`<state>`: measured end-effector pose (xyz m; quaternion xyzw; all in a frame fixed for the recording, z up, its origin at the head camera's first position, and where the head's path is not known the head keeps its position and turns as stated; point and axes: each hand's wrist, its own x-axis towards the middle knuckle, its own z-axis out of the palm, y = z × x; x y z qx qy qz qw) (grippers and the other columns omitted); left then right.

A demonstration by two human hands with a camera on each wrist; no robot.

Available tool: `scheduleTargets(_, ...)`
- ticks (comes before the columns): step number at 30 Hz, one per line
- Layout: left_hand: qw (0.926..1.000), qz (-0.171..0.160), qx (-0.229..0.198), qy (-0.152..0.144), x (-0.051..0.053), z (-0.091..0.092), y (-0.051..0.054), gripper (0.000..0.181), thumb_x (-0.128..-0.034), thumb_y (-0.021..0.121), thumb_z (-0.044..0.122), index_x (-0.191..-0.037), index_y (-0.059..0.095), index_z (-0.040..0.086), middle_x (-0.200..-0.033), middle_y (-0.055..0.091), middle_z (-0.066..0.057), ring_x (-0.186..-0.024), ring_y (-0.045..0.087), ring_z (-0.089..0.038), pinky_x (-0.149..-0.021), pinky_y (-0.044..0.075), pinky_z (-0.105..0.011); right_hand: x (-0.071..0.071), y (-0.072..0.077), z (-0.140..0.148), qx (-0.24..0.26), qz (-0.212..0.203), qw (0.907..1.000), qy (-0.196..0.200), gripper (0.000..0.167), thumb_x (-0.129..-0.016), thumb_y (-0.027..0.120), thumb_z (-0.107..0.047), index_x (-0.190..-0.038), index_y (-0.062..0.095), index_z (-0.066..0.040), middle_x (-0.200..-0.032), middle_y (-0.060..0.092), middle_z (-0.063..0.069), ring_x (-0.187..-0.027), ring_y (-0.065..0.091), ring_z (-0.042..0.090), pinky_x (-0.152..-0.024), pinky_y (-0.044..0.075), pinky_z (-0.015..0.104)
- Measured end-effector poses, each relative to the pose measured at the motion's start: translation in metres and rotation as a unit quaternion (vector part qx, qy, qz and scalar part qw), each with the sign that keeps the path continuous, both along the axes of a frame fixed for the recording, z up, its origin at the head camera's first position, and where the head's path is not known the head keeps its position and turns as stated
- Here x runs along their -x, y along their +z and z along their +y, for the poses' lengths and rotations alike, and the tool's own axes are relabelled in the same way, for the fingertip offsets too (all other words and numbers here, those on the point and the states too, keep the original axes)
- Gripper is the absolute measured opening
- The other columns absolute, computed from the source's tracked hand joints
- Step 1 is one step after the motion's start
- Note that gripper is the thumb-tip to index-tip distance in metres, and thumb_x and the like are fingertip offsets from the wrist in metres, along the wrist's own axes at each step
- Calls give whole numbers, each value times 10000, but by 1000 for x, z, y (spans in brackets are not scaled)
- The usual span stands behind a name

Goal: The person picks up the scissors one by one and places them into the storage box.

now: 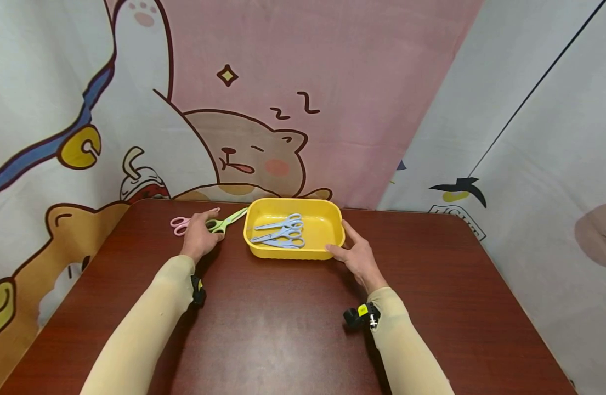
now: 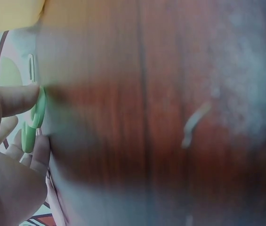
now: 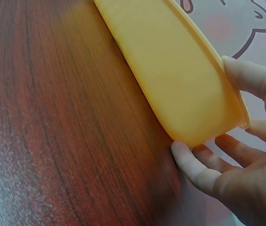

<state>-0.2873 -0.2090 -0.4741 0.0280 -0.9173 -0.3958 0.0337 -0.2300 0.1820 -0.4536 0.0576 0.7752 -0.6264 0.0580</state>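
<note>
My left hand (image 1: pixel 199 236) is at the green scissors (image 1: pixel 232 219), left of the yellow tray (image 1: pixel 263 254). In the left wrist view the thumb (image 2: pixel 22 99) presses the green handle loops (image 2: pixel 39 108), with fingers on their other side. The blades point toward the tray. Pink scissor handles (image 1: pixel 179 225) show just left of this hand, which hides the rest. My right hand (image 1: pixel 359 258) holds the tray's right end. In the right wrist view its thumb lies on the rim and the other fingers reach round the corner low down. Light blue scissors (image 1: pixel 285 233), several handles overlapping, lie inside the tray's left half.
The brown table (image 1: pixel 278 329) ends at a back edge just behind the tray. A printed curtain (image 1: pixel 357 82) hangs behind and along the sides. Each wrist wears a small black camera (image 1: pixel 198 291).
</note>
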Motion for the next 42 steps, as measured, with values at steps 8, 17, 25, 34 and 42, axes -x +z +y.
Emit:
scheduleTargets(8,9998,-165,-119,-58,-1,0,3,655,-860,769,-38,-1470,535,4,-1455,416,-273,-1290,521,-452,-1066,440,-557,0,1,0,-65,-45,10000,2,918,-892,812,-110,-1643,300,-238,-1683,275,81,-983,684,190,-873,592,336)
scheduleTargets(17,9998,-189,-106,-32,-3,2,5,622,-848,785,-38,-1430,566,-12,-1475,391,-275,-1285,517,-452,-1078,426,-556,1,0,1,37,-50,10000,21,915,-894,808,-97,-1642,301,-243,-1675,291,92,-991,690,186,-883,589,351)
scheduleTargets(25,9997,-220,-132,-10,-3,1,4,631,-838,803,-50,-1426,581,13,-1475,390,-249,-1200,519,-400,-829,576,-398,1,0,2,28,-59,10000,29,909,-900,806,-108,-1642,301,-247,-1678,284,89,-981,692,174,-893,586,353)
scheduleTargets(34,9990,-234,-360,-159,-3,-2,4,581,-828,788,-96,-1375,611,-11,-1485,374,-271,-974,631,-385,-601,590,-260,1,0,2,21,-119,9999,67,914,-912,803,-132,-1650,274,-240,-1690,259,98,-1003,690,175,-905,584,367)
scheduleTargets(42,9993,74,-59,-364,-5,-2,6,516,-793,758,-115,-1293,658,-37,-1418,457,-299,-1232,489,-432,-678,606,-341,2,0,2,87,-134,9999,35,921,-904,805,-111,-1648,279,-240,-1691,257,67,-1017,689,182,-895,584,344)
